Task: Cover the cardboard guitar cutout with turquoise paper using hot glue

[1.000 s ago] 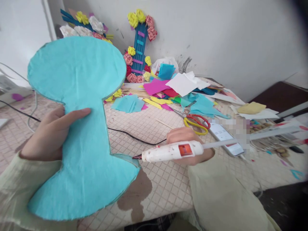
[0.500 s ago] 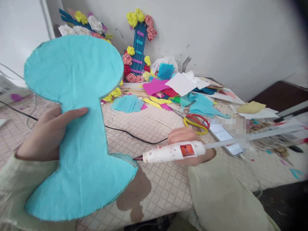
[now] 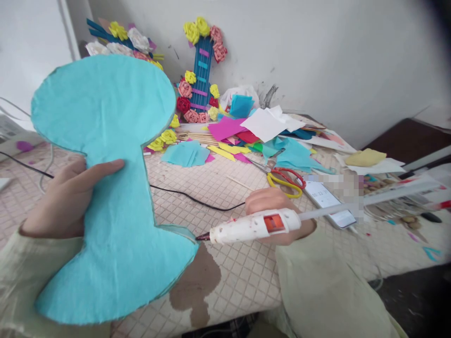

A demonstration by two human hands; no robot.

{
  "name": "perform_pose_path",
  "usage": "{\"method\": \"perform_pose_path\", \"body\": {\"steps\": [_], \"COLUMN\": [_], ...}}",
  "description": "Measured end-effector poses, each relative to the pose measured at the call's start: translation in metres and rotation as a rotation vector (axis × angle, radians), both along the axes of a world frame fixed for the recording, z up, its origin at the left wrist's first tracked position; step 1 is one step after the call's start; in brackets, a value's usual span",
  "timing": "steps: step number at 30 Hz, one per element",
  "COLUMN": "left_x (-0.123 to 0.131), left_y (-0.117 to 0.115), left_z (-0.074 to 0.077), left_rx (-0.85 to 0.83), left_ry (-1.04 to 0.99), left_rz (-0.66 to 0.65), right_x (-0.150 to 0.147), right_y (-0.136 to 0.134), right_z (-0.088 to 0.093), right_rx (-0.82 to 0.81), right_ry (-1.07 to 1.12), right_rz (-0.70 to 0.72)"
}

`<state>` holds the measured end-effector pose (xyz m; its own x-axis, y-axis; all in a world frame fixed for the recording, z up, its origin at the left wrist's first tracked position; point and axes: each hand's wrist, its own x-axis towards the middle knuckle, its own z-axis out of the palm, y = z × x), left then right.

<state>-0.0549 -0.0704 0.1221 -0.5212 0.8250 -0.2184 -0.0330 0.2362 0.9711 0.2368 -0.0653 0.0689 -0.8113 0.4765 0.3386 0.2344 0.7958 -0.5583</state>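
A large blue paper-covered shape (image 3: 116,202), wide at top and bottom with a narrow middle, is held upright over the table. My left hand (image 3: 66,197) grips its left side, thumb across the front and the other fingers hidden behind. My right hand (image 3: 271,202) is wrapped round a white glue gun (image 3: 246,227) that has an orange part and a long clear stick out of its back. The gun's dark nozzle points left, at the lower right tip of the blue shape.
Scissors (image 3: 291,180) with red and yellow handles lie near a phone (image 3: 329,202). Behind are paper sheets (image 3: 264,123) and a flower-trimmed blue piece (image 3: 202,72) against the wall. A black cable (image 3: 190,196) crosses the patterned table (image 3: 243,281).
The blue shape has shifted slightly left with my left hand. The glue gun's nozzle has dropped a little and remains by the shape's tip.
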Motion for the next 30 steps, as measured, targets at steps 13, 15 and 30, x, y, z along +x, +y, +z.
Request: {"method": "perform_pose_path", "body": {"steps": [13,15,30], "left_x": [-0.013,-0.013,-0.001], "left_y": [0.004,0.002,0.000], "left_z": [-0.005,-0.006,-0.015], "left_rx": [0.224,0.326,0.381], "left_ry": [-0.046,-0.055,-0.237], "left_rz": [0.043,0.070,0.104], "right_x": [-0.004,-0.006,-0.127], "right_y": [0.005,0.008,0.080], "right_z": [-0.002,-0.005,-0.031], "right_rx": [-0.219,-0.296,-0.401], "right_ry": [0.221,0.267,0.067], "right_rz": [-0.368,-0.565,-0.668]}}
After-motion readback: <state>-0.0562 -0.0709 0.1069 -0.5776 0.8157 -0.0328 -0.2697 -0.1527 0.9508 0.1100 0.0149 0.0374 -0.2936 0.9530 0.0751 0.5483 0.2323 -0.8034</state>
